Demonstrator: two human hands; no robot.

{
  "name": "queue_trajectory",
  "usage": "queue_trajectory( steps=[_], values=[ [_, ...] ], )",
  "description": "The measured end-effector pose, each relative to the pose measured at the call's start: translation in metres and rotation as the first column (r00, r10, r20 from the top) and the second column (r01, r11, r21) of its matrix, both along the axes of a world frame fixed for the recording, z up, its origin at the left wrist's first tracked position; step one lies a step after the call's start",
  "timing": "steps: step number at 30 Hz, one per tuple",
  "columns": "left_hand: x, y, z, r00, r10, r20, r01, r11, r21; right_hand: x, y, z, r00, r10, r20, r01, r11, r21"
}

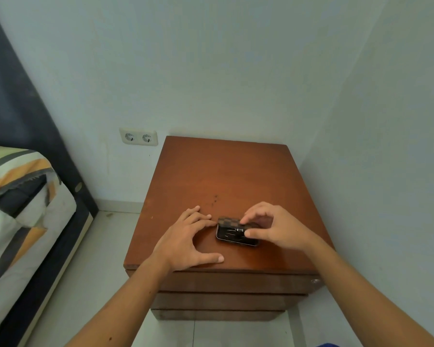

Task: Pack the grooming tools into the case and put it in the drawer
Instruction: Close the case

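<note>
A small grooming case point(232, 232) with a brown checkered lid lies open near the front of a brown wooden nightstand point(218, 176). Thin metal tools show inside its dark tray. My right hand point(273, 226) is over the case's right end, its fingertips on the half-raised lid and its thumb on the tray's edge. My left hand point(186, 239) rests flat on the wood just left of the case, fingers spread, its fingertips close to the case's left end. The nightstand's drawer fronts point(226, 284) below the top are shut.
A bed with a striped cover point(18, 196) stands to the left, with a dark headboard behind it. A double wall socket point(138, 137) is on the wall left of the nightstand. Walls close in behind and to the right. Pale tiled floor lies below.
</note>
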State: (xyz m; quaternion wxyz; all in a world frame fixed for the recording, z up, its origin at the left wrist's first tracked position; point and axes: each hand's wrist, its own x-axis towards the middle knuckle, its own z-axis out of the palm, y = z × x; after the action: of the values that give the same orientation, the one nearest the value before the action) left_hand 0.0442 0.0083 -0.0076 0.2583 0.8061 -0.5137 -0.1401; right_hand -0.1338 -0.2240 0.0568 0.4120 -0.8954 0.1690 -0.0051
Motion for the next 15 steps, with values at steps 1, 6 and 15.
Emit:
queue_trajectory(
  steps=[1, 6, 15],
  values=[
    [0.000, 0.000, 0.000, 1.000, 0.001, 0.003, -0.001, 1.000, -0.001, -0.005, 0.003, -0.008, 1.000, 0.008, -0.006, -0.008, 1.000, -0.017],
    [0.000, 0.000, 0.000, 1.000, 0.005, -0.002, -0.005, 1.000, 0.016, -0.013, 0.010, -0.030, 0.998, -0.024, 0.050, 0.028, 0.995, -0.091],
    [0.004, -0.001, -0.008, 0.999, 0.046, -0.026, -0.049, 0.991, -0.123, -0.008, 0.018, -0.043, 0.989, 0.002, 0.145, 0.004, 0.999, -0.044]
  ],
)
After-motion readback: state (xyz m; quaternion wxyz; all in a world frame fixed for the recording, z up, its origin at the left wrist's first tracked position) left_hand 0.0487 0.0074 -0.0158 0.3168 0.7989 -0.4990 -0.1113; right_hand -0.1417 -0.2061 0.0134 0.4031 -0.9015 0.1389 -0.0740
